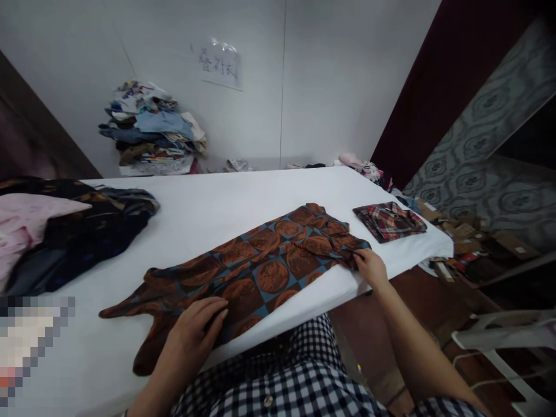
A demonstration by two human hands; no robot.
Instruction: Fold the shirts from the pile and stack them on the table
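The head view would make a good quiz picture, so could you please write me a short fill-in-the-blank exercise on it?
1. The patterned garment lies on a table whose covering is ____ in colour.
2. Of the left hand and the right hand, the one nearer the folded plaid garment is the ____.
3. The number of hands touching the patterned garment is ____.
4. The handwritten sheet is fixed to the ____.

Missing words: white; right; two; wall.

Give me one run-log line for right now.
left hand: resting on brown shirt | right hand: pinching same shirt's edge | plaid shirt: folded, on table
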